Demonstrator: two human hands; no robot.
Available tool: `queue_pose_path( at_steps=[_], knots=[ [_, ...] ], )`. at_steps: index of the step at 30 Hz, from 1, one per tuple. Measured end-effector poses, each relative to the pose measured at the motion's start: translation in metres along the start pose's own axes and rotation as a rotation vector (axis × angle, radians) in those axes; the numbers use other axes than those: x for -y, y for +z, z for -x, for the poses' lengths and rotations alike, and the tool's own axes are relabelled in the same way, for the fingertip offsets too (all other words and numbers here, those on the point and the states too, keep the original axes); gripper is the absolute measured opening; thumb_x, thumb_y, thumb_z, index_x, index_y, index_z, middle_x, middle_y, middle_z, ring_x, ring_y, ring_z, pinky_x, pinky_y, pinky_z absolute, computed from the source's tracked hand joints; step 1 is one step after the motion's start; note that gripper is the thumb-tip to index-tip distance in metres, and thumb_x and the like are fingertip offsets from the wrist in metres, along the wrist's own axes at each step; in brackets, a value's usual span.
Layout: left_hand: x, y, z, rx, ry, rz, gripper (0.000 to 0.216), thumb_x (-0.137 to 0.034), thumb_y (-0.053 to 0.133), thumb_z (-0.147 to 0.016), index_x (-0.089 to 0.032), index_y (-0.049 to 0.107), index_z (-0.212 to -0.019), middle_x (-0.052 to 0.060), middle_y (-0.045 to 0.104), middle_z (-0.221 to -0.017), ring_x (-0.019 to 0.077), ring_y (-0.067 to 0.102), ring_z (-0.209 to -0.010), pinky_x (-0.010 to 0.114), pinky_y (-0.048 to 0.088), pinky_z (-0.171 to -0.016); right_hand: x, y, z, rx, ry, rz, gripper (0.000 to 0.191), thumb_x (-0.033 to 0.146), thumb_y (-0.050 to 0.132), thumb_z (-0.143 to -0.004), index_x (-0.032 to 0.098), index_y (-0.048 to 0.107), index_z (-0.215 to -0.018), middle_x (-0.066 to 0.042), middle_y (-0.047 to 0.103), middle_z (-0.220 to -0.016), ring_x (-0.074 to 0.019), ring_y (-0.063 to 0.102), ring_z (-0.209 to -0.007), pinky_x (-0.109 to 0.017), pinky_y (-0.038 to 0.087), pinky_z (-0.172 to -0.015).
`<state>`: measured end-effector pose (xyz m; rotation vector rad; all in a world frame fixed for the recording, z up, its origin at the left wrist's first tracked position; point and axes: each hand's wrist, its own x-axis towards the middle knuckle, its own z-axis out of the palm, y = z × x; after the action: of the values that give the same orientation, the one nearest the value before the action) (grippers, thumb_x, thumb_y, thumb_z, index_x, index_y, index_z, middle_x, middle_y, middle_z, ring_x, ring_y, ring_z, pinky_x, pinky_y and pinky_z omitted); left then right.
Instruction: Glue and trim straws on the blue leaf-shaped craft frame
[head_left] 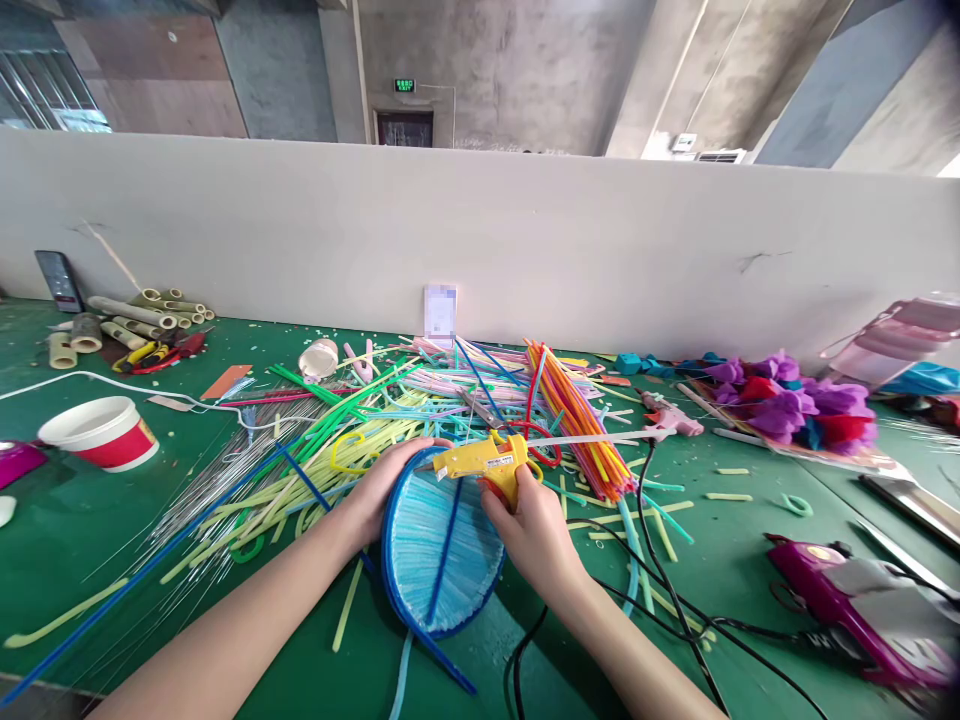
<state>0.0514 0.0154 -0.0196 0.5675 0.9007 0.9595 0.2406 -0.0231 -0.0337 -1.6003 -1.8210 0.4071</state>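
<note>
My right hand (536, 530) is wrapped round the handle of a yellow hot glue gun (480, 460), with a whitish glue stick (585, 438) poking out of its back end. The gun's nozzle points left, over the upper rim of a leaf-shaped piece (427, 540) made of light blue pipe cleaners with a dark blue edge and centre rib. Gripping that piece by its upper left edge is my left hand (390, 480); some of its fingers are hidden behind the rim. A dark blue stem end (450, 668) sticks out at the bottom.
Loose pipe cleaners (360, 400) and thin wires (195, 500) cover the table's middle. An orange bundle (585, 420) lies right of them. A paper cup (105, 432) stands left. Black cables (660, 570) run beside my right arm, near a magenta device (855, 610). Purple and red flowers (795, 400) sit far right.
</note>
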Motion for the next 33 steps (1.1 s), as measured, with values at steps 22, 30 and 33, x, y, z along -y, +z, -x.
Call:
queue_pose_path(
  at_steps=[22, 30, 33],
  knots=[
    [0.0001, -0.0003, -0.0007, 0.002, 0.016, 0.002, 0.024, -0.027, 0.064, -0.082, -0.016, 0.074, -0.1, 0.009, 0.078, -0.087, 0.0232, 0.073, -0.074, 0.03, 0.056, -0.069, -0.0053, -0.0013, -0.0017, 0.015, -0.032, 0.007, 0.022, 0.037, 0.044, -0.086, 0.026, 0.03, -0.074, 0.003, 0.047, -0.06, -0.0143, 0.041, -0.051, -0.025, 0.028, -0.05],
    [-0.0003, 0.0008, 0.0006, -0.004, 0.023, -0.003, 0.023, -0.024, 0.061, -0.084, -0.015, 0.073, -0.101, 0.009, 0.078, -0.087, 0.0223, 0.073, -0.074, 0.03, 0.056, -0.069, -0.0058, -0.0004, -0.0019, 0.014, -0.027, 0.014, 0.022, 0.037, 0.044, -0.086, 0.027, 0.029, -0.074, 0.004, 0.046, -0.059, -0.0141, 0.04, -0.05, -0.025, 0.026, -0.05],
    [0.0001, -0.0005, -0.0002, -0.002, 0.026, 0.0, 0.022, -0.024, 0.061, -0.084, -0.015, 0.073, -0.1, 0.009, 0.078, -0.086, 0.0222, 0.073, -0.073, 0.03, 0.056, -0.068, -0.0063, 0.0, -0.0018, 0.005, -0.034, 0.015, 0.022, 0.037, 0.045, -0.086, 0.027, 0.029, -0.074, 0.004, 0.046, -0.059, -0.0141, 0.041, -0.05, -0.025, 0.026, -0.05]
  ],
)
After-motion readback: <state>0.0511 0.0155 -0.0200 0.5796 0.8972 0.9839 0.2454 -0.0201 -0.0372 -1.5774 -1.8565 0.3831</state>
